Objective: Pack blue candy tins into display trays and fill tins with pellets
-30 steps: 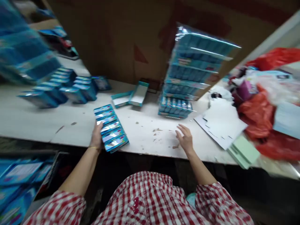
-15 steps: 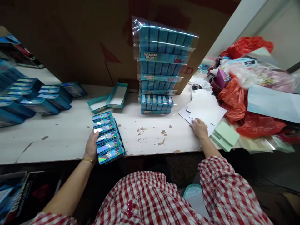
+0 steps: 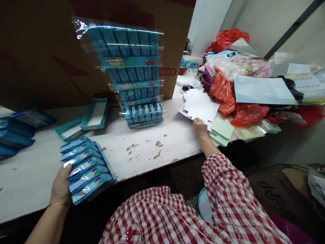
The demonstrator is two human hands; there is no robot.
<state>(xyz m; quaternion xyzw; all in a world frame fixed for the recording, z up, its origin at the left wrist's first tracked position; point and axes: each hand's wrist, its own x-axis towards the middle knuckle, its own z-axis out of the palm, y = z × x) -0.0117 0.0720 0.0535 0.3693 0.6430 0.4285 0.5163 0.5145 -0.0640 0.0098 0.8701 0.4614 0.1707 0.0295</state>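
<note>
On tabletop [image 3: 142, 152], note wrapped stack [image 3: 130, 73] set back, clear of near edge. Find row of blue boxes [image 3: 87, 169] at left, long axis roughly front-to-back, held from its left by half-curled left hand [image 3: 61, 183]. Well rightward, see white sheets [image 3: 200, 105], touched at near edge by right hand [image 3: 200, 128], fingers bent; cannot tell if pinching. Note green device [image 3: 221, 130] just beside.

Pale wall [image 3: 256, 23], perhaps painted, behind

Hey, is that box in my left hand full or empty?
It looks full: blue packs stand in a row from one end of the box in your left hand to the other.
</note>
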